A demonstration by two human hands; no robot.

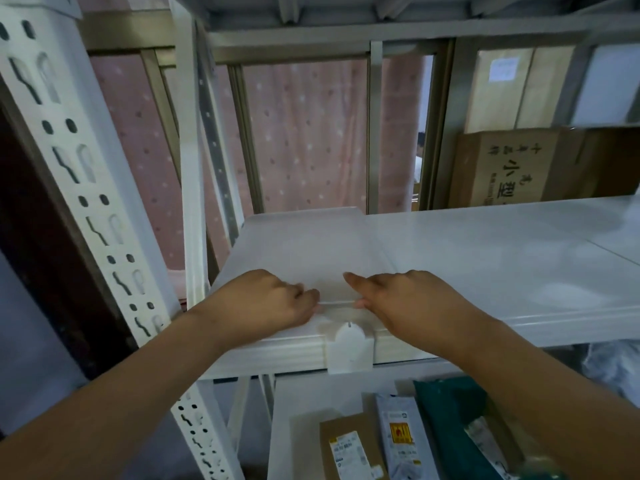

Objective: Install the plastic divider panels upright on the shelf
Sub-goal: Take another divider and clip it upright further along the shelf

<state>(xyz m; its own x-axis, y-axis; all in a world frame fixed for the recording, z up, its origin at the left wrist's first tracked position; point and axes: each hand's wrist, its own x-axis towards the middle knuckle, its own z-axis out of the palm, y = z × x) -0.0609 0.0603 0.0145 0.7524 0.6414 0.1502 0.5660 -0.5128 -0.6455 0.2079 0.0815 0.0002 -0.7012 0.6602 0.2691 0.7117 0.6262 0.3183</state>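
Both hands pinched the near edge of a translucent divider panel [304,247] lying flat on the white shelf [502,258]. The left hand [263,301] curled closed on it; the right hand [405,299] gripped with its forefinger extended. A white clip [349,348] sat just below, between them.

Two bare hands are seen: left hand [263,299], right hand [405,303]. One translucent white plastic divider panel [304,247], one white plastic clip [349,348] and three brown cardboard boxes [512,168] are counted.
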